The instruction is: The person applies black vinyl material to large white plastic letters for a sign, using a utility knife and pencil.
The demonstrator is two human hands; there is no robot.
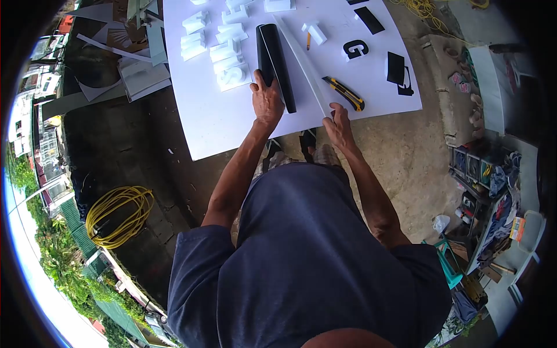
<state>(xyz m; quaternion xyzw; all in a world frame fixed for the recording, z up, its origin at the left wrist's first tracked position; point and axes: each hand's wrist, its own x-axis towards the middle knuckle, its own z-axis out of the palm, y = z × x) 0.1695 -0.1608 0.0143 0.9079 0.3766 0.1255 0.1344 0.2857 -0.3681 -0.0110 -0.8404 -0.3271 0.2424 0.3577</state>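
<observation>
Under left hand (267, 101): black roll (275, 61), on white board (220, 124).

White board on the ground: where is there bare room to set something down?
The white board is bare along its near-left corner, below the white foam letters and left of the left hand on the black roll. Another patch lies between the utility knife and the black G. The far-left part is crowded with letters.
</observation>
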